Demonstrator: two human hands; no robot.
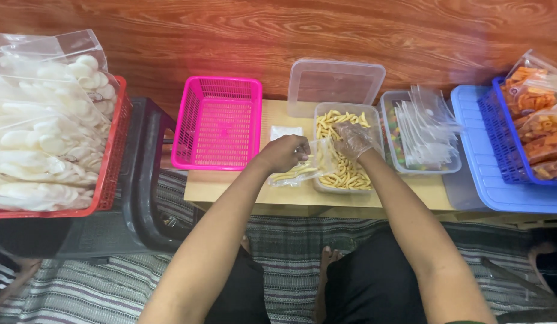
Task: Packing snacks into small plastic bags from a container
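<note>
**Bag held at the tub's edge, both hands busy**

Small clear bag [299, 171], part-filled with yellow stick snacks, sits right against the near-left wall of the clear tub [319, 120] so sticks travel almost no way. My left hand [284, 153] is closed on the bag's mouth, holding it open. My right hand [353, 139], in a thin plastic glove, is curled over the sticks inside the tub. Tub lid [335, 81] leans behind. Empty bags [425, 129] wait right; pink basket [217, 123] left on the desk [230, 186].

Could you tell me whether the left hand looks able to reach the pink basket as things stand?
Probably yes: the left hand holds a small bag of yellow sticks right beside the pink basket, with nothing between them.
</note>
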